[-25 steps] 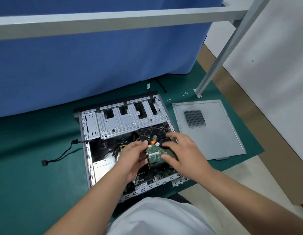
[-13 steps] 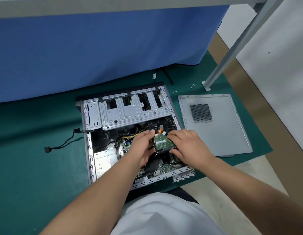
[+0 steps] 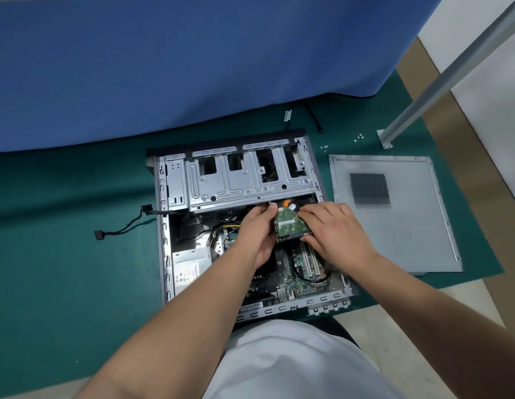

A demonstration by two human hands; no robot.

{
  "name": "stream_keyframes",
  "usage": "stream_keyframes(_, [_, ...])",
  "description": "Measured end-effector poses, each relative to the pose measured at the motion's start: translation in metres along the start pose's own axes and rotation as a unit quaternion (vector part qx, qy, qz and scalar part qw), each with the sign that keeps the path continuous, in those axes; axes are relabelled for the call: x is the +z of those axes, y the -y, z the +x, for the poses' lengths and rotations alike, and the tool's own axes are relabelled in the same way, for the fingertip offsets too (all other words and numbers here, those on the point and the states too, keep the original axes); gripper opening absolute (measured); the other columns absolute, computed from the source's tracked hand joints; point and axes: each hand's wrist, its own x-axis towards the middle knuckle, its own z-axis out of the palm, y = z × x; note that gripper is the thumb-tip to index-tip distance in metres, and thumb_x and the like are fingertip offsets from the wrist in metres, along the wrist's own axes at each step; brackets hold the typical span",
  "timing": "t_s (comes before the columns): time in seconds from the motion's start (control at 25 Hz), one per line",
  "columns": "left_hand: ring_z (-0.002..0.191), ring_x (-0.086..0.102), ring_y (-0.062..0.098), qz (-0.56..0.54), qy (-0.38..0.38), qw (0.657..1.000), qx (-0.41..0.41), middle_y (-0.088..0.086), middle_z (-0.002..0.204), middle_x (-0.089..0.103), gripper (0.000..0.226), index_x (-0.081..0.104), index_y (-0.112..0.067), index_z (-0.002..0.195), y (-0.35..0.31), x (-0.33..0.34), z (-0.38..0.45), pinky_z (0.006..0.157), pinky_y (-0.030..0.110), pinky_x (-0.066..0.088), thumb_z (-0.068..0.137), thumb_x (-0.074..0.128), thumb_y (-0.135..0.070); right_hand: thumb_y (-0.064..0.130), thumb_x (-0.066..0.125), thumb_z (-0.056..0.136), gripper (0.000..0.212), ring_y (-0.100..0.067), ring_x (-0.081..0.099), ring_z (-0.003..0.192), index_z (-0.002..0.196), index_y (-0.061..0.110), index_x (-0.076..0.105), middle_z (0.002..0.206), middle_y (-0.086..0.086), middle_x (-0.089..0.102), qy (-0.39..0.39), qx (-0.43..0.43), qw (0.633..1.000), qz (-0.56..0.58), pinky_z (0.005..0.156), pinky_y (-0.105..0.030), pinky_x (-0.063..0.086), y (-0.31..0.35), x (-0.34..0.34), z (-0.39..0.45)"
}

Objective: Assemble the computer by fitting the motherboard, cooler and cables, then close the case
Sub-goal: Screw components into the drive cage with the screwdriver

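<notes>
Our left hand (image 3: pixel 257 234) and right hand (image 3: pixel 335 231) both grip the hard drive (image 3: pixel 290 226) – green board up – above the motherboard (image 3: pixel 302 272) in the open case (image 3: pixel 164 226), at the drive cage's (image 3: pixel 239 182) edge

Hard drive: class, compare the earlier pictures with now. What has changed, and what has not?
Both hands, left and right, carried the hard drive away from the person towards the drive cage, keeping hold. The case, side panel and loose cable stayed put.
</notes>
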Motion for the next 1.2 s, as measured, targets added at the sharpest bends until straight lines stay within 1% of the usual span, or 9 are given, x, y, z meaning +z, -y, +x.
stream_keyframes(0.2, [0.087,0.072,0.03,-0.051,0.0,0.999,0.0,0.024,0.106,0.069,0.029,0.052,0.005,0.12,-0.005,0.006,0.004,0.084,0.051,0.063,0.098,0.067,-0.006,0.045,0.073,0.087,0.054,-0.025,0.053,0.118,0.131,0.015,0.064,0.128,-0.001,0.062,-0.018,0.009,1.0,0.022,0.095,-0.041,0.041,-0.007,0.0,0.02])
stream_keyframes(0.36, [0.078,0.072,0.024,-0.058,-0.019,0.998,0.002,0.023,0.102,0.068,0.049,0.046,0.014,0.136,-0.01,0.007,0.002,0.065,0.03,0.062,0.096,0.068,-0.003,0.038,0.08,0.082,0.047,-0.028,0.053,0.11,0.116,0.011,0.062,0.121,-0.006,0.056,-0.027,0.045,0.996,0.067,0.091,-0.044,0.047,-0.008,-0.002,0.041])
stream_keyframes(0.56, [0.109,0.072,0.027,-0.108,-0.01,0.994,-0.022,0.021,0.114,0.067,0.021,0.058,0.007,0.115,-0.007,0.005,0.0,0.098,0.038,0.058,0.096,0.064,0.005,0.03,0.083,0.08,0.056,-0.03,0.055,0.109,0.125,0.008,0.059,0.128,-0.009,0.053,-0.022,0.065,0.993,0.099,0.087,-0.046,0.055,-0.015,-0.002,0.07])
stream_keyframes(0.68, [0.115,0.07,0.026,-0.018,-0.008,1.0,-0.018,0.019,0.125,0.067,0.024,0.056,0.005,0.122,-0.011,0.001,-0.004,0.101,0.038,0.057,0.099,0.061,0.002,0.032,0.083,0.082,0.055,-0.03,0.055,0.112,0.129,0.01,0.063,0.129,-0.006,0.06,-0.017,0.055,0.994,0.09,0.09,-0.044,0.052,-0.016,0.0,0.074])
stream_keyframes(0.8, [0.112,0.07,0.025,0.202,-0.004,0.979,0.009,0.015,0.12,0.072,0.027,0.06,-0.002,0.126,-0.023,-0.009,-0.012,0.097,0.036,0.058,0.1,0.063,-0.005,0.032,0.082,0.083,0.053,-0.03,0.054,0.112,0.128,0.011,0.065,0.128,-0.005,0.062,-0.018,0.055,0.994,0.095,0.092,-0.044,0.051,-0.017,0.002,0.071])
stream_keyframes(0.92, [0.094,0.073,0.019,0.47,-0.022,0.867,0.167,0.0,0.1,0.075,0.015,0.069,-0.016,0.112,-0.044,-0.015,-0.021,0.086,0.035,0.059,0.099,0.061,-0.015,0.033,0.081,0.084,0.053,-0.031,0.053,0.113,0.129,0.01,0.065,0.129,-0.006,0.061,-0.008,0.058,0.993,0.1,0.094,-0.045,0.051,-0.017,0.001,0.072])
stream_keyframes(1.04, [0.106,0.064,0.019,0.658,-0.009,0.638,0.4,-0.004,0.11,0.068,0.024,0.068,-0.02,0.12,-0.061,-0.018,-0.015,0.093,0.035,0.051,0.096,0.064,-0.023,0.031,0.079,0.086,0.054,-0.03,0.051,0.117,0.132,0.01,0.062,0.132,-0.007,0.058,0.009,0.042,0.994,0.101,0.099,-0.045,0.049,-0.02,-0.001,0.07])
stream_keyframes(1.12, [0.139,0.046,0.027,0.757,0.014,0.513,0.404,0.002,0.148,0.054,0.054,0.053,-0.022,0.145,-0.065,-0.02,-0.003,0.114,0.043,0.039,0.095,0.067,-0.034,0.03,0.077,0.088,0.055,-0.03,0.049,0.121,0.137,0.011,0.059,0.137,-0.008,0.055,0.021,0.032,0.995,0.097,0.1,-0.045,0.049,-0.023,-0.003,0.071])
stream_keyframes(1.2, [0.155,0.023,0.023,0.82,0.012,0.448,0.356,-0.001,0.168,0.028,0.074,0.033,-0.026,0.159,-0.062,-0.021,0.01,0.125,0.044,0.021,0.095,0.065,-0.048,0.031,0.076,0.089,0.055,-0.03,0.048,0.123,0.137,0.012,0.058,0.138,-0.007,0.054,0.035,0.03,0.994,0.096,0.095,-0.045,0.052,-0.026,-0.006,0.074])
